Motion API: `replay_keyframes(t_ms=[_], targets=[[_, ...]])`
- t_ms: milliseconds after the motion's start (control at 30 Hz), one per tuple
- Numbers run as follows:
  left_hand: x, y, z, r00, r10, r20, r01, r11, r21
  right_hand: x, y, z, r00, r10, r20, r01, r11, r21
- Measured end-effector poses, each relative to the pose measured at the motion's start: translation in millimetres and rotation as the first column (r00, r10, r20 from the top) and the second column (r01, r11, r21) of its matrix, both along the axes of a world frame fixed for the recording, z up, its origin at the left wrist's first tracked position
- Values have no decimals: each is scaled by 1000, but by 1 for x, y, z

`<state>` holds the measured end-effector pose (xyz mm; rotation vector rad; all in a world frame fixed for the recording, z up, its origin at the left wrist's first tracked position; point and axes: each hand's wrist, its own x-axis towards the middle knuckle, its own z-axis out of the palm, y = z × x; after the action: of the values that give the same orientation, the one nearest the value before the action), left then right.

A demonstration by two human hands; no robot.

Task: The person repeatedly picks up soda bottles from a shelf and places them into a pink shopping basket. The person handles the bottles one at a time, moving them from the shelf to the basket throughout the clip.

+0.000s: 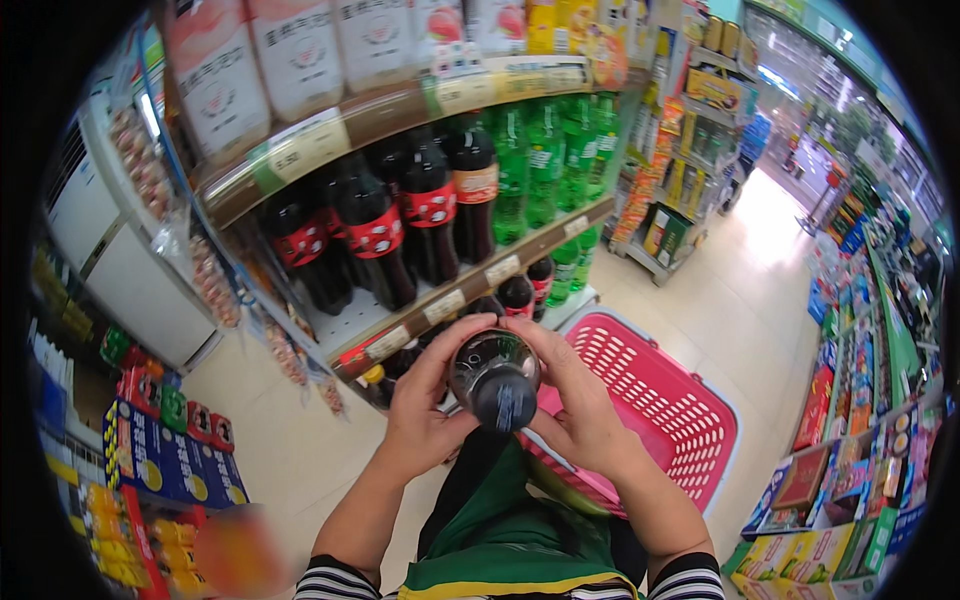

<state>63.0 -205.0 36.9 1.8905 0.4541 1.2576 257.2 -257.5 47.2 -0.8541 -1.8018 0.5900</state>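
A dark soda bottle (495, 367) with a black cap is held between my two hands, its cap end towards the camera. My left hand (435, 382) wraps its left side and my right hand (570, 390) its right side, thumbs near the cap. The bottle's lower part is hidden beneath its top. Beyond my hands, a shelf (480, 274) carries several dark cola bottles (371, 225) with red labels and green soda bottles (544, 161) to their right. A pink plastic basket (675, 412) with a pale rim stands at my right, partly behind my right forearm.
Large pink-and-white cartons (296, 52) stand on the shelf above. More bottles (517, 292) sit on the low shelf. Bagged snacks (214, 281) hang at the left. A wheeled rack (675, 172) stands beyond the tiled floor (750, 300). Packed goods (847, 420) line the right side.
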Motion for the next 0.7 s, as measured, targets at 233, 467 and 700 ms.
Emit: replay_keyframes(t_ms=[233,467,700], targets=[[-55,21,12,938,314,150,-342,910,235,-56,64,27,967,250,42,-253,941,223],[-80,44,4,901,378,212,-386,922,0,-96,117,13,942,335,-14,-325,924,199],[-86,69,-10,877,446,180,-441,895,-66,-120,140,-4,955,259,-147,-238,960,149]])
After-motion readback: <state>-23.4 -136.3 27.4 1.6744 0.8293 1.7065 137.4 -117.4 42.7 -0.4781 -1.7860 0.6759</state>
